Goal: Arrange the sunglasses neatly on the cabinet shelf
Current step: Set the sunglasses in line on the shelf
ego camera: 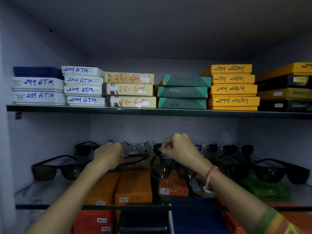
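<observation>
Both hands work the glass shelf (50,188). Left hand (108,156) pinches a dark-framed pair (136,158) at centre; right hand (177,149) pinches a pair (157,148) at one o'clock. Advise setting frames square, level with neighbours. Legible: boxes (84,89) "A.T.M.", cases (133,186) "MULTI".

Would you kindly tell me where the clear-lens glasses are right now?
On the glass shelf, back row centre, the clear-lens glasses sit between the left hand and right hand.
</observation>
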A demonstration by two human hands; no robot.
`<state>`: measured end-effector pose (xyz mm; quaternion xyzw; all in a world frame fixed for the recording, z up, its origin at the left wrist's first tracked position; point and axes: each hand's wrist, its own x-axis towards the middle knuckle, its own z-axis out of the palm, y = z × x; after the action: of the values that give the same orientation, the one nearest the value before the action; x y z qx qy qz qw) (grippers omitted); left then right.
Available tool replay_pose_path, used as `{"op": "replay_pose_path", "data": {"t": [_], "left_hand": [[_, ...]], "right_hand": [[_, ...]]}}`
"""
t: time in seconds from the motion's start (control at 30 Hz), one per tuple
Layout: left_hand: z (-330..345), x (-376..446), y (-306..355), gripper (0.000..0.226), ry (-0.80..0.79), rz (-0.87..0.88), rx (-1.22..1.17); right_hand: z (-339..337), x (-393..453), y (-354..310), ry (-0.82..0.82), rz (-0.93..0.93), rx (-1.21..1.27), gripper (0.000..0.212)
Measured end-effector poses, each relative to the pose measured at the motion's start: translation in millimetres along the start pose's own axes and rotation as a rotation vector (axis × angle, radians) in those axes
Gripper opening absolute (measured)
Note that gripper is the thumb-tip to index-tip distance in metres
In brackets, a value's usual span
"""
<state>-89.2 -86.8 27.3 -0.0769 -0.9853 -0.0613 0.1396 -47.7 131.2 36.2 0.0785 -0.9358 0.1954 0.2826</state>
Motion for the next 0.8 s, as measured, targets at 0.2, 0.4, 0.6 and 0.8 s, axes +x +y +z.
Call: {"op": "replay_pose_path", "data": {"t": [0.2, 0.4, 0.6, 0.8], "left_hand": [[-22.1, -7.9, -29.4, 0.031, 0.173, 0.094, -0.043], [-30.7, -14.7, -45.0, 0.026, 0.16, 0.238, -0.182], [-32.1, -13.8, -51.5, 0.02, 0.123, 0.128, -0.29], [-29.6, 1.0, -59.6, 0.021, 0.053, -0.114, -0.385]], "right_hand": [[24.4, 12.4, -38.8, -0.036, -0.126, 0.13, 0.034], [35.1, 23.8, -60.7, -0.111, -0.084, 0.144, 0.026], [43.5, 29.6, -62.5, -0.059, -0.009, 0.058, 0.018], [50.9, 31.1, -58.7, -0.027, 0.054, 0.011, 0.015]]}}
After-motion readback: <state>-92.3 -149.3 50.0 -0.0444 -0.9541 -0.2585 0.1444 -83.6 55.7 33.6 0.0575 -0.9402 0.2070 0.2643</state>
